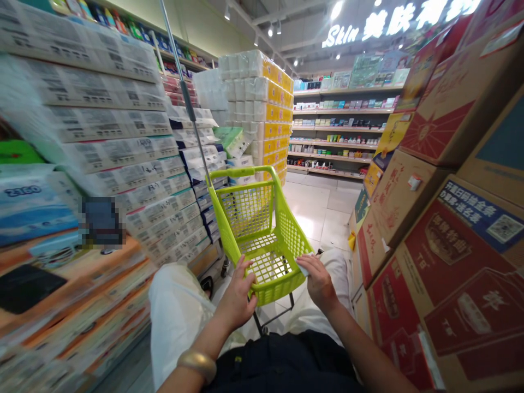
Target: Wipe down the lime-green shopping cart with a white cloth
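The left hand [237, 293], a gold bangle [197, 365] on its wrist, has a closed grip with fingers curled around the near rim of a lime-green plastic basket [245, 210]. The right hand [320, 282] also closes over the rim, with a small white slip [303, 267] showing at its fingers. The basket sits on a wheeled cart just ahead of the person's white trousers [176, 311], with a thin metal pole [182, 93] rising from it.

The aisle is tight: a swing left could snag the pole or basket on the wrapped packs of toilet paper [123, 158], and a swing right could knock the stacked cardboard cartons [403, 202], which could then slide.

Beyond, pale floor tiles [315, 210] run past a yellow-banded stack of paper rolls [257, 103] toward stocked shelves [339, 128] under a lit "Skin" sign [393, 22].
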Demonstrator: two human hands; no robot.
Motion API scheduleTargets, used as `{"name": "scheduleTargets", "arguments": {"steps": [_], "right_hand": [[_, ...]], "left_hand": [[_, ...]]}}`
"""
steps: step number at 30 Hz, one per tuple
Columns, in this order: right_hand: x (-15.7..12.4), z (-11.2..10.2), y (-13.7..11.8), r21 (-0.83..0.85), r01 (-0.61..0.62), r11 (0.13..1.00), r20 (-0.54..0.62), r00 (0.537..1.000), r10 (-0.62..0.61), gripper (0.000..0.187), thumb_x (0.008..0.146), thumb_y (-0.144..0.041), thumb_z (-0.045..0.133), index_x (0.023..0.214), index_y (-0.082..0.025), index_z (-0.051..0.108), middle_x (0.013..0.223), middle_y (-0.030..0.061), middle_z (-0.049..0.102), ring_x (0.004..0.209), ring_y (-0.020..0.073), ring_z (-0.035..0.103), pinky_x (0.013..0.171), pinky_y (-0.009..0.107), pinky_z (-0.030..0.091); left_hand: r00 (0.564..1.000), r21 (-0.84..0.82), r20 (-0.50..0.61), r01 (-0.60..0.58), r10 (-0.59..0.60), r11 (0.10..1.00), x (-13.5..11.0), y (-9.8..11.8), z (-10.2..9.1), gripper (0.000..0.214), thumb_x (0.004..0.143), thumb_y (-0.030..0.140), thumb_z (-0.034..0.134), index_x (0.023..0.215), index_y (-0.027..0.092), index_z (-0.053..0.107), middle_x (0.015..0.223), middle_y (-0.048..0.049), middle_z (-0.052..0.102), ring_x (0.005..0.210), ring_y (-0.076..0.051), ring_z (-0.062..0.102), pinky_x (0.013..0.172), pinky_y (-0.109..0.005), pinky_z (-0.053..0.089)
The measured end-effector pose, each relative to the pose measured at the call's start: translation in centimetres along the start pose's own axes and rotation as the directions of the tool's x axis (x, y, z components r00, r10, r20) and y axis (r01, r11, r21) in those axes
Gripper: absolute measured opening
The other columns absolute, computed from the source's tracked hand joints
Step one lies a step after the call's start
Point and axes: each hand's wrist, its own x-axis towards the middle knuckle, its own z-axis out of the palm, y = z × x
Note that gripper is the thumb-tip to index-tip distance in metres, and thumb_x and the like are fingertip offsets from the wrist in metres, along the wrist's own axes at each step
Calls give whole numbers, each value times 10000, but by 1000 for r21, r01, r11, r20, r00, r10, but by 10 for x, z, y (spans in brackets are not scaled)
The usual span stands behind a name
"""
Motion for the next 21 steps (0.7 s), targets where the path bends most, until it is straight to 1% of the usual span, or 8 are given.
{"name": "scheduleTargets", "arguments": {"steps": [5, 10, 12, 15, 17, 19, 20, 21], "right_hand": [[-4, 10, -15, -10, -34, 999, 8, 999, 34, 495, 821, 30, 395, 1106, -231, 706, 1053, 68, 743, 1033, 210, 675, 1017, 480, 503], [-7, 21, -35, 7, -28, 1000, 25, 999, 27, 499, 840, 18, 392, 1146, -237, 693, 1066, 68, 740, 1042, 206, 669, 1024, 476, 493], [-8, 24, -43, 9, -14, 1000, 34, 999, 14, 492, 853, 7, 393, 1162, -237, 687, 1086, 68, 739, 1058, 206, 668, 1016, 471, 496], [-9, 28, -53, 22, 17, 1000, 56, 998, -18, 485, 876, -5, 392, 1198, -239, 668, 1132, 70, 734, 1098, 204, 662, 1011, 459, 499], [-10, 32, -60, 32, 40, 999, 72, 996, -42, 482, 892, -15, 396, 1229, -245, 651, 1157, 69, 731, 1119, 201, 660, 1012, 449, 503], [-11, 35, -67, 39, 67, 997, 87, 994, -70, 486, 903, -21, 397, 1258, -251, 636, 1168, 67, 731, 1136, 194, 657, 1012, 434, 509], [-11, 36, -71, 41, 81, 996, 100, 991, -85, 487, 907, -23, 397, 1268, -251, 631, 1175, 67, 730, 1147, 189, 654, 1013, 426, 511], [-11, 37, -74, 44, 98, 994, 117, 988, -103, 484, 910, -27, 396, 1272, -249, 629, 1182, 66, 728, 1158, 185, 649, 1015, 418, 512]], "left_hand": [[1000, -27, -16, 6, -6, 1000, 0, -17, -1, 272, 652, 8, 469, 820, 206, 551, 1386, -118, 497, 1460, -315, 294, 1155, -538, 379], [997, -51, -70, 31, -34, 998, -3, -49, -1, 254, 658, 20, 412, 732, 205, 569, 1366, -93, 559, 1462, -271, 305, 1147, -515, 388], [996, -66, -71, 50, -55, 997, -5, -63, -5, 254, 678, 39, 393, 715, 203, 583, 1397, -82, 552, 1464, -262, 305, 1149, -522, 376], [997, -90, -27, 69, -72, 994, -7, -76, -17, 303, 717, 64, 367, 737, 201, 637, 1449, -60, 521, 1462, -262, 309, 1160, -532, 349], [996, -75, -8, 89, -90, 993, -6, -74, -25, 368, 723, 81, 392, 889, 212, 693, 1452, -52, 523, 1463, -273, 305, 1164, -556, 333], [988, -42, -91, 120, -123, 992, -3, -60, -29, 445, 718, 95, 436, 1067, 220, 682, 1439, -65, 531, 1473, -306, 269, 1168, -606, 301], [980, -43, -144, 131, -136, 990, -1, -49, -27, 492, 722, 94, 443, 1149, 220, 652, 1447, -72, 519, 1474, -310, 264, 1174, -613, 288], [976, -63, -167, 128, -137, 990, 1, -36, -25, 538, 736, 87, 438, 1230, 221, 607, 1457, -76, 505, 1467, -295, 286, 1184, -592, 289]]}}
